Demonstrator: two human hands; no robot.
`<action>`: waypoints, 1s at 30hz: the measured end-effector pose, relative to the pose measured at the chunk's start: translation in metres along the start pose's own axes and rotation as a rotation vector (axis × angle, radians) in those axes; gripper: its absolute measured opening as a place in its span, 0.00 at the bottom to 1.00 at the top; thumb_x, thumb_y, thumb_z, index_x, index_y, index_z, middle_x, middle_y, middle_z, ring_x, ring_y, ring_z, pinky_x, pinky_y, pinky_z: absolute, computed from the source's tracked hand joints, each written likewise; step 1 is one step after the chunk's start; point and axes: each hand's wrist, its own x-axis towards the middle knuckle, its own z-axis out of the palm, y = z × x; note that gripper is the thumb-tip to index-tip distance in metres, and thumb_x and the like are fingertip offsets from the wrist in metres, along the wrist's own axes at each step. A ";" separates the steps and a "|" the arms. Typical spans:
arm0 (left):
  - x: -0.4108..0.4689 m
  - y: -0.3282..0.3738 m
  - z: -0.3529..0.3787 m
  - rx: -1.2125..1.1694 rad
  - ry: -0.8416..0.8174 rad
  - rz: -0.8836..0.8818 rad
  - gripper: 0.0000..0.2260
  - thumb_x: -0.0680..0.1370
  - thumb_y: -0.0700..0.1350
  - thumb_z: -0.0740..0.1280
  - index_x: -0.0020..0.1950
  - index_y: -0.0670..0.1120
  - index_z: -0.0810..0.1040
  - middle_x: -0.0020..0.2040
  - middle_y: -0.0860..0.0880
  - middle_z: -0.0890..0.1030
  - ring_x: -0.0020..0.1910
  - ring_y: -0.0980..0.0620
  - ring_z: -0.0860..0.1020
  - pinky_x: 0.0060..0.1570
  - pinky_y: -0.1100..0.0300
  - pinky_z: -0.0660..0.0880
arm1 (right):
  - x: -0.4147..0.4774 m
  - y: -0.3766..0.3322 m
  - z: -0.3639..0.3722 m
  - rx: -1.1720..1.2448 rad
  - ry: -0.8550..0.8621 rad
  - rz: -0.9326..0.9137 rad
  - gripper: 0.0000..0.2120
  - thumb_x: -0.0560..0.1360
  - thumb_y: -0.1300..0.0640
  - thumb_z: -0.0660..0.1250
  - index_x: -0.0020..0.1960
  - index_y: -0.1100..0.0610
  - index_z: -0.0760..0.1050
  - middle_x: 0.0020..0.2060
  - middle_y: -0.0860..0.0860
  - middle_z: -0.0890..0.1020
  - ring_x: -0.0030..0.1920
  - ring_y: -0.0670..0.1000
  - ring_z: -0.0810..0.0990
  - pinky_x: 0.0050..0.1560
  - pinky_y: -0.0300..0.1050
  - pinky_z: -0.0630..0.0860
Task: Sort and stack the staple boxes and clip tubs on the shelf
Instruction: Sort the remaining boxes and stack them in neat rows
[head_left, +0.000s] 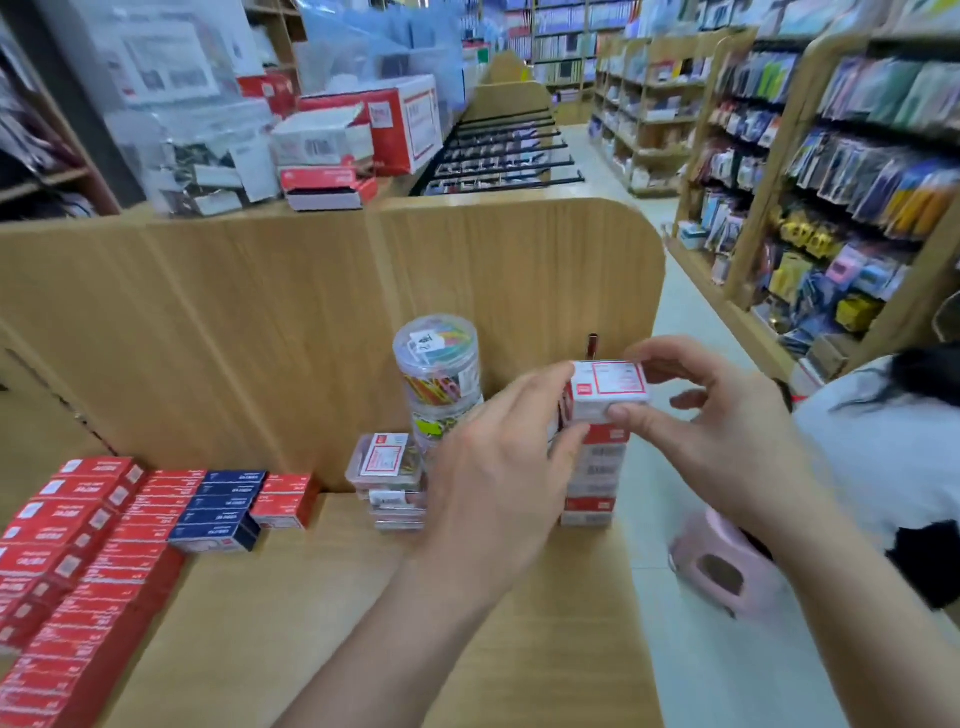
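White box (610, 387) pinched from both sides atop a stack (592, 478).
Left hand (498, 467) and right hand (727, 415) each grip the small box, which has a red-framed label on top. It sits on the red-and-white stack at the shelf's (311, 597) right edge, beside clear round clip tubs (439, 374).

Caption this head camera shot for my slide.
Left hand and right hand hold a small white red-labelled box over a stack of boxes on the wooden shelf.
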 end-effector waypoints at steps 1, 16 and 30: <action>0.004 0.001 0.006 0.055 0.011 0.014 0.17 0.74 0.51 0.67 0.63 0.50 0.77 0.52 0.55 0.82 0.41 0.53 0.79 0.39 0.59 0.76 | 0.003 0.005 0.003 0.008 -0.011 -0.005 0.16 0.66 0.56 0.77 0.50 0.45 0.77 0.45 0.40 0.82 0.49 0.42 0.80 0.49 0.44 0.76; 0.013 -0.002 0.029 0.290 0.027 0.056 0.13 0.72 0.54 0.63 0.52 0.50 0.79 0.42 0.53 0.83 0.37 0.48 0.81 0.26 0.56 0.75 | -0.010 0.043 0.026 0.033 0.078 -0.121 0.21 0.67 0.62 0.76 0.54 0.47 0.75 0.46 0.44 0.79 0.45 0.45 0.80 0.44 0.45 0.80; -0.003 0.002 0.028 0.193 0.053 0.076 0.16 0.75 0.40 0.69 0.63 0.44 0.77 0.49 0.48 0.79 0.45 0.47 0.78 0.39 0.51 0.77 | -0.023 0.036 0.043 0.351 0.245 0.123 0.14 0.70 0.47 0.70 0.55 0.48 0.78 0.46 0.40 0.82 0.48 0.46 0.81 0.45 0.46 0.80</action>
